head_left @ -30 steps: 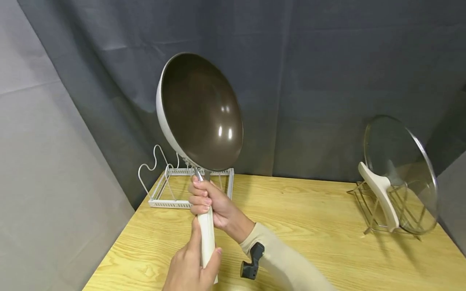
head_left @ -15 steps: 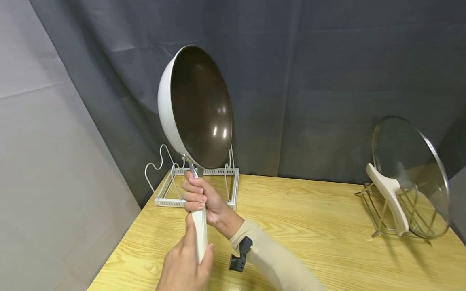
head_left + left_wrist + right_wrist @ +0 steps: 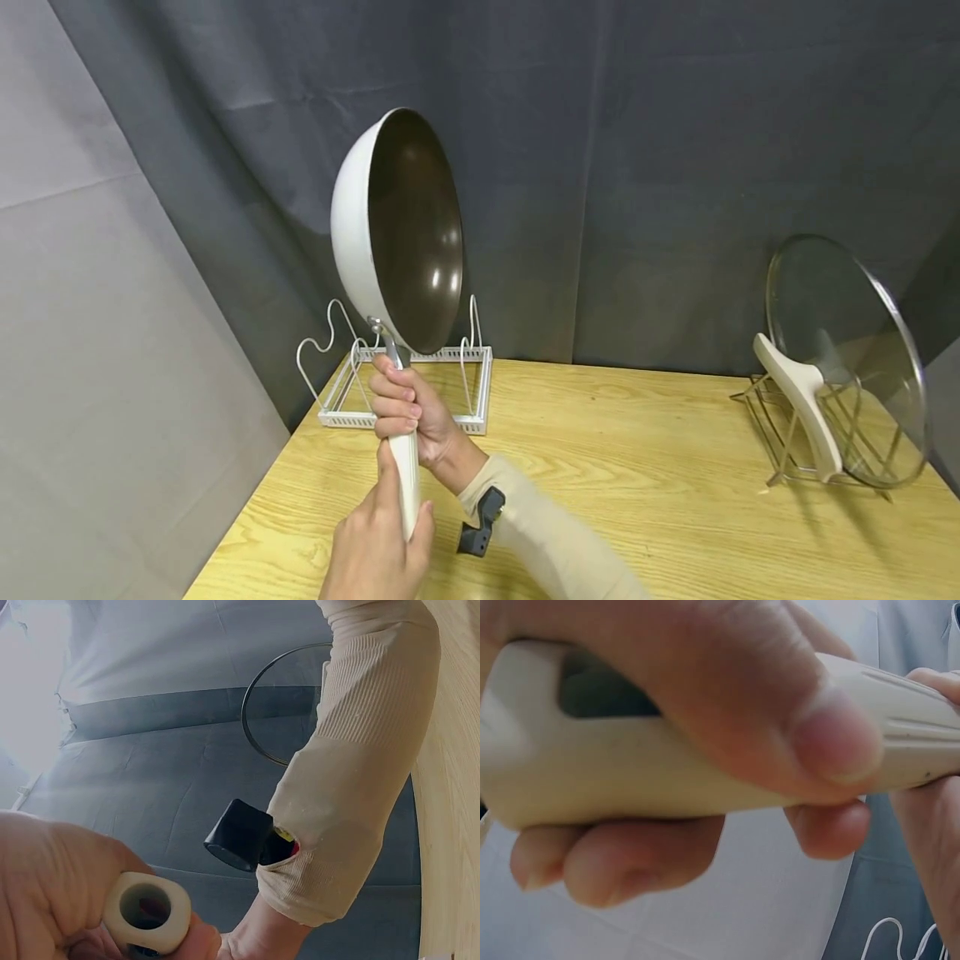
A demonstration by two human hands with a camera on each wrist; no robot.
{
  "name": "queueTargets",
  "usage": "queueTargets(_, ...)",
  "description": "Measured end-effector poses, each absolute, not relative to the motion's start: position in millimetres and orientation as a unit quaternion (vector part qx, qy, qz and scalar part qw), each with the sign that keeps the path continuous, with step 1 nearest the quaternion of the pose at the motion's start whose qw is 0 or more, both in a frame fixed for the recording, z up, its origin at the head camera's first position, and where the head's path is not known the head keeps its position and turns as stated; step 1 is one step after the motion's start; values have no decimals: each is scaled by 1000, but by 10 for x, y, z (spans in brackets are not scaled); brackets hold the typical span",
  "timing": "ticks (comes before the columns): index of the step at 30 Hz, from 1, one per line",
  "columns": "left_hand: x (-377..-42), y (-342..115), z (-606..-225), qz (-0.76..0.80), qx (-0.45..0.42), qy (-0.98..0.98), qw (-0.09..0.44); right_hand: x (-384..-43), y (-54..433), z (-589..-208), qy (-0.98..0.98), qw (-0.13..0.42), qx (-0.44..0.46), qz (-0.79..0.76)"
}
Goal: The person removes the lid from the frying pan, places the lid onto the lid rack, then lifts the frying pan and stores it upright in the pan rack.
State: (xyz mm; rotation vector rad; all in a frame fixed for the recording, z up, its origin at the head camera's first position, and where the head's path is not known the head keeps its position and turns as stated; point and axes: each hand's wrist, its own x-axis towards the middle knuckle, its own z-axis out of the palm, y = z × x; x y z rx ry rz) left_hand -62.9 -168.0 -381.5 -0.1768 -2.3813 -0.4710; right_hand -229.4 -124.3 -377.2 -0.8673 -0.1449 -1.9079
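A deep wok (image 3: 350, 221), white outside and dark brown inside, stands upright in the air with its opening facing right. My right hand (image 3: 408, 408) grips the upper part of its cream handle (image 3: 406, 475), fingers curled round just below the metal joint. Lower down, my left hand (image 3: 375, 542) holds the handle's end between thumb and fingers. The left wrist view shows the handle's hollow end (image 3: 181, 915) in the left hand. Close up in the right wrist view, the left thumb (image 3: 832, 742) lies across the handle, with fingertips beneath it.
Behind the handle, a white wire rack (image 3: 327, 419) stands on the wooden table (image 3: 637, 500). At right, a glass lid (image 3: 885, 358) with a cream handle (image 3: 801, 400) leans upright in a metal stand (image 3: 777, 442). A dark curtain (image 3: 675, 167) hangs behind the table.
The wok has turned about its handle, so more of its white outside shows and its opening looks narrower. Both hands have kept their hold, shifting slightly left with the handle.
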Motion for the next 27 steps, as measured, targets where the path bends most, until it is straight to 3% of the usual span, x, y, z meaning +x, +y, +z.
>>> queueTargets(27,-605,-1713,-3891,-177,-54,-934,305,-2257,-1271,-3987,-104,509,-336,-786)
